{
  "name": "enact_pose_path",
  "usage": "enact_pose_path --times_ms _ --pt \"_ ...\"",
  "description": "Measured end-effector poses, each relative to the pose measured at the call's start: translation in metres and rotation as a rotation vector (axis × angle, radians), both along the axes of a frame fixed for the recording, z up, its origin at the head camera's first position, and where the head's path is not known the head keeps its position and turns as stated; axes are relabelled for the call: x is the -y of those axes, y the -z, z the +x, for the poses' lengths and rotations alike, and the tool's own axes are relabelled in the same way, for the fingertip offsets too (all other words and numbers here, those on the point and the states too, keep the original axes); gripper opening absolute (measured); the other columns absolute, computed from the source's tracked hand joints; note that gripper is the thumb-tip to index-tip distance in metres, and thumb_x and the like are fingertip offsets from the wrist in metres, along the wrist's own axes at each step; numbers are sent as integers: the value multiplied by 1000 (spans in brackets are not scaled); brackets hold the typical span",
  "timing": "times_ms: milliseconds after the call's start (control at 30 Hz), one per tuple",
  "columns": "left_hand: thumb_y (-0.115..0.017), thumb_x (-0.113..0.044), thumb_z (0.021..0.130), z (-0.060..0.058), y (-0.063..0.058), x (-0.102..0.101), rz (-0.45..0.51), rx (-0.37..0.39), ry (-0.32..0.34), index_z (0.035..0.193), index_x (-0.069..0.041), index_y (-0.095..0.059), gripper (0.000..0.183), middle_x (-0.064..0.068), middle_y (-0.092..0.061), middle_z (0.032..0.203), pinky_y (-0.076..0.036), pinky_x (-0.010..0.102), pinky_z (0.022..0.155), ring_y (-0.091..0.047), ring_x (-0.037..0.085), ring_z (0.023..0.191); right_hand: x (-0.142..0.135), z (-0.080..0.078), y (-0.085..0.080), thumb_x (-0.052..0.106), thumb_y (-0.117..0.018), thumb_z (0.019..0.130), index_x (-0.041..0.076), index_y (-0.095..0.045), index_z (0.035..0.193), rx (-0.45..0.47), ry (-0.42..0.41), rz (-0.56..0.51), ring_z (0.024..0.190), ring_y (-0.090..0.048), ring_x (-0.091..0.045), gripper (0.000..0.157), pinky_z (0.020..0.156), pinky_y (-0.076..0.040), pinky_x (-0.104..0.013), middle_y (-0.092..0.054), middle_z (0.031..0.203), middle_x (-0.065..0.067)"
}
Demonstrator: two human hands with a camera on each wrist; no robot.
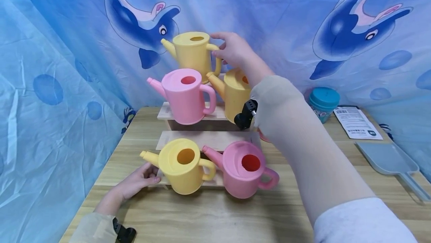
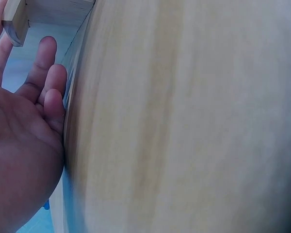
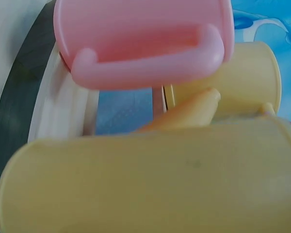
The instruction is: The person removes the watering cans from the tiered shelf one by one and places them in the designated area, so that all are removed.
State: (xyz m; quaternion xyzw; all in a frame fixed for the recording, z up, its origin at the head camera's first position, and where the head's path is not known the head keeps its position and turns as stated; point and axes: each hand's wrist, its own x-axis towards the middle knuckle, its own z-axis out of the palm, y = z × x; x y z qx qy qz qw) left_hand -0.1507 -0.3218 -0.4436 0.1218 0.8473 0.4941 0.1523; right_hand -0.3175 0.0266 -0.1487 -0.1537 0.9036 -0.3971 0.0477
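Note:
A stepped wooden stand (image 1: 188, 135) holds several toy watering cans. On its top level stands a yellow watering can (image 1: 193, 54), and my right hand (image 1: 235, 50) is at its handle, thumb over the near side and index finger reaching toward the rim. My left hand (image 1: 136, 182) grips the left end of the lowest step; the left wrist view shows fingers beside the wooden end (image 2: 17, 24). The middle level bears a pink can (image 1: 185, 99) and a darker yellow can (image 1: 234, 95), partly hidden by my right arm. Lowest are another yellow can (image 1: 183, 170) and a deeper pink one (image 1: 240, 175).
At the right of the wooden table (image 1: 215, 220) stand a teal-lidded tub (image 1: 324, 102), a printed sheet (image 1: 357, 123) and a grey dustpan (image 1: 390, 157). A blue dolphin-print curtain (image 1: 256, 7) hangs close behind the stand. A bit of pink shows under my right forearm.

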Motion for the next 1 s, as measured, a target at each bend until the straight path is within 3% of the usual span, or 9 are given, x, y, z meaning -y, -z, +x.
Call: enact_pose_path --times_ms 233,633,1000 --pt "-60 -18 92 0 -2 -1 -18 1 4 135 -3 -37 51 16 -52 109 -43 29 79 -49 24 95 -21 -2 1 28 -57 93 36 -29 146 -7 16 12 101 -59 -22 60 90 -45 -33 -52 128 -5" --pt "-60 -17 92 2 -2 -2 -4 7 -5 134 -3 -37 50 16 -51 108 -43 29 78 -48 24 94 -63 -5 14 32 -57 93 38 -31 144 -14 45 -95 107 -56 -21 58 94 -40 -38 -50 128 -4" --pt "-60 -19 91 4 -6 -3 -35 23 -26 131 -4 -39 47 15 -50 105 -42 30 77 -47 24 92 -91 -3 20 34 -55 93 38 -31 145 -40 79 -114 114 -52 -24 57 98 -38 -41 -46 136 -5"
